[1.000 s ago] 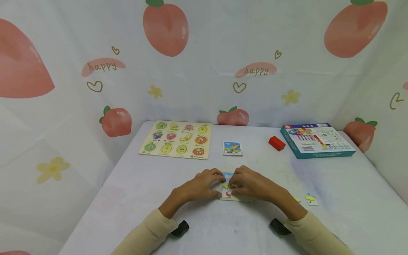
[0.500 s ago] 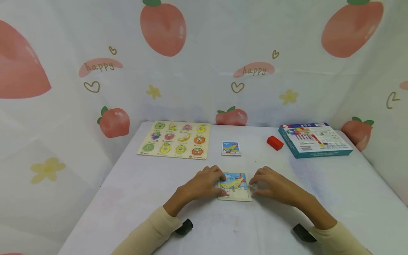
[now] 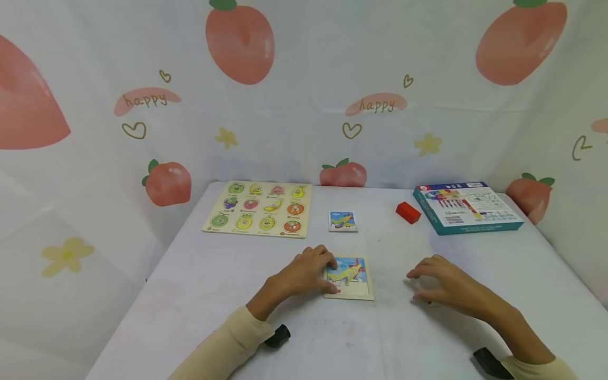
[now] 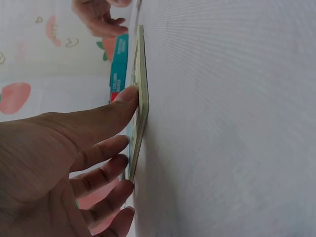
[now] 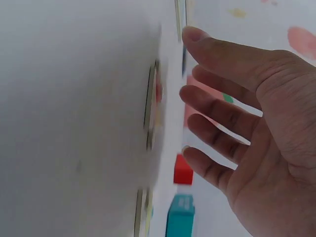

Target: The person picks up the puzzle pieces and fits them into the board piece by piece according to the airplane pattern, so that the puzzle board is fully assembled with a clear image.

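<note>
A small jigsaw puzzle board (image 3: 358,289) with a yellow aeroplane picture lies on the table, its lower part bare wood. On its left side rests my left hand (image 3: 304,274), thumb near the lower left corner and fingers along the left edge. The left wrist view shows the thumb (image 4: 126,101) fairly straight against the board. Away to the right, my right hand (image 3: 451,285) hovers over the table with fingers spread and nothing between them. Below it, in the right wrist view, lie blurred loose puzzle pieces (image 5: 152,101), mostly hidden in the head view.
A fruit puzzle board (image 3: 256,208) lies at the back left. Behind the aeroplane puzzle is a small square picture card or stack (image 3: 342,221). A red block (image 3: 408,212) and a teal-edged box (image 3: 467,208) lie at the back right, before a peach-print cloth backdrop (image 3: 290,121).
My right hand has lifted from the aeroplane puzzle and moved right over the loose pieces, uncovering the picture. The left hand stays at the board's left side. The head view has shifted slightly.
</note>
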A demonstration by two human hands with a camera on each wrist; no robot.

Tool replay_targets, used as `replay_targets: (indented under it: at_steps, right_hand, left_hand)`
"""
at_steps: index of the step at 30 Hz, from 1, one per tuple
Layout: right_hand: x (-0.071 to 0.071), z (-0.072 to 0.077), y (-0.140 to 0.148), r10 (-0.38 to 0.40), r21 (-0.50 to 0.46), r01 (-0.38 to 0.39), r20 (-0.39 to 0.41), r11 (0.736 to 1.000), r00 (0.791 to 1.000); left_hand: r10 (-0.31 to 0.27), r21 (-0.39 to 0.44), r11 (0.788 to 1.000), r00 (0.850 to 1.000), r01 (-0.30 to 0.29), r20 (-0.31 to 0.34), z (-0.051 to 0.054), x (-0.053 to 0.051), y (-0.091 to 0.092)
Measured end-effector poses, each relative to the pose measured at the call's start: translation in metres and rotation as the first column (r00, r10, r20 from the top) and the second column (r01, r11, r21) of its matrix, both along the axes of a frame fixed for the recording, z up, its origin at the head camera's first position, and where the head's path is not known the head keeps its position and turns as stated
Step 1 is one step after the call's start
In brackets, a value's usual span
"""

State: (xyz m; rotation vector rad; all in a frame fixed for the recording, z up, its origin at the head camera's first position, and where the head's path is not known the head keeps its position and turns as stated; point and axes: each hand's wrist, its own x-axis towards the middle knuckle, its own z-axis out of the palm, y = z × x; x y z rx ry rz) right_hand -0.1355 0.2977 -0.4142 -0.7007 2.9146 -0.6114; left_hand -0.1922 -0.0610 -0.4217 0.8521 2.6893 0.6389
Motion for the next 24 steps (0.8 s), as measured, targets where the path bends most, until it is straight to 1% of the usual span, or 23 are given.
replay_targets:
  at_steps: [4, 8, 16, 24]
  right_hand:
    - [0.005, 0.0, 0.013, -0.039, 0.02, 0.039, 0.023, 0.999, 0.999]
    - [0.007, -0.002, 0.022, -0.07, 0.042, 0.069, 0.023, 0.997, 0.997]
    - [0.01, -0.007, 0.038, -0.058, 0.063, 0.055, 0.039, 0.996, 0.998]
    - [0.012, -0.01, 0.043, -0.054, 0.063, 0.051, 0.042, 0.997, 0.998]
  left_hand:
    - [-0.001, 0.006, 1.0, 1.0, 0.001, 0.011, -0.001, 0.0, 0.0]
    - [0.0, 0.009, 1.0, 1.0, 0.0, 0.019, -0.001, 0.0, 0.0]
    - [-0.002, 0.014, 1.0, 1.0, 0.002, 0.02, 0.001, 0.001, 0.0]
    - [-0.004, 0.015, 1.0, 1.0, 0.003, 0.019, -0.001, 0.001, -0.001]
